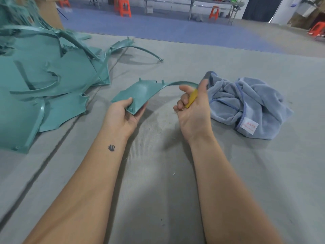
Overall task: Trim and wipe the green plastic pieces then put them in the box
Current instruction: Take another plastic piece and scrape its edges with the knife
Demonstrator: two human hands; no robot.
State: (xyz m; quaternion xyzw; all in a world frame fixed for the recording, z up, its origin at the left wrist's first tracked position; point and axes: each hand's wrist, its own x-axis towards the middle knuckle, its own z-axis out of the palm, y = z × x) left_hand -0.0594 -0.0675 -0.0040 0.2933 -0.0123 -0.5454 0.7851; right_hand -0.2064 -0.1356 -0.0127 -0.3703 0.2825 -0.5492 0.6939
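Gripping green piece (139,93), thumb on top

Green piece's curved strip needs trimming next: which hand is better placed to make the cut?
Right. The right hand already grips the yellow-handled knife beside the green piece's curved strip. The left hand grips the piece's wide end, steadying it.

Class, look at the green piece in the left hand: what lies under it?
Under the held green piece are the left hand's fingers and, lower, the grey mat. The mat right beneath is partly hidden.
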